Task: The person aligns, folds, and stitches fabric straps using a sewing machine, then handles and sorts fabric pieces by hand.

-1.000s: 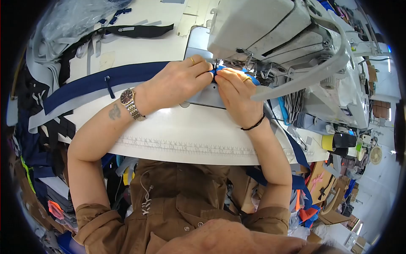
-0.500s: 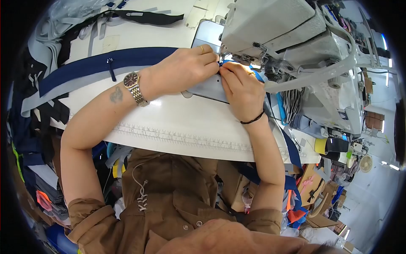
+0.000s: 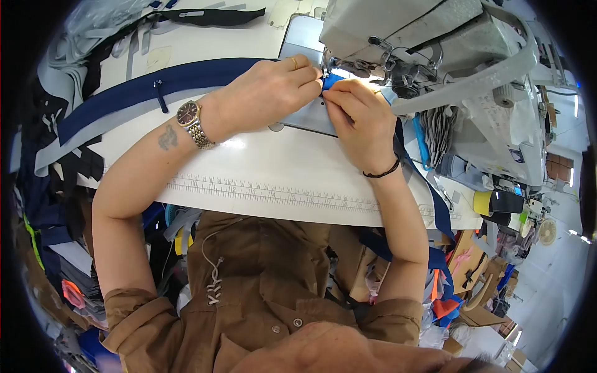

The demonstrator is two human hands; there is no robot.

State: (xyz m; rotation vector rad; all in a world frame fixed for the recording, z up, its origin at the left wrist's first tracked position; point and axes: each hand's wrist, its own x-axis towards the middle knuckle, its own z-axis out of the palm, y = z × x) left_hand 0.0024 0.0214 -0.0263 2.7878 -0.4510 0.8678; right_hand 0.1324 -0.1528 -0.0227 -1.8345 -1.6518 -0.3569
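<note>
A long navy fabric strip [image 3: 130, 90] lies curved across the white table, with a zipper pull [image 3: 160, 94] on it and a grey edge [image 3: 124, 112] along its near side. My left hand [image 3: 270, 93], wearing a ring and a watch, pinches the strip's end beside the sewing machine's needle area [image 3: 326, 73]. Close by, my right hand [image 3: 360, 112] has thumb and forefinger pressed together on the blue fabric [image 3: 333, 81] lit by the machine lamp. Both hands' fingertips are nearly touching over the metal plate [image 3: 305, 43]. The stitching spot is partly hidden by fingers.
The sewing machine head [image 3: 398, 31] fills the upper right. A printed ruler scale [image 3: 249, 191] runs along the table's front edge. A black zipper piece [image 3: 214, 17] and grey strips [image 3: 65, 68] lie at the back left. A navy strip [image 3: 440, 208] hangs over the right edge.
My right hand has shifted slightly right and down, and more blue fabric shows between the hands. The camera view has tilted a little. Both hands keep their pinch.
</note>
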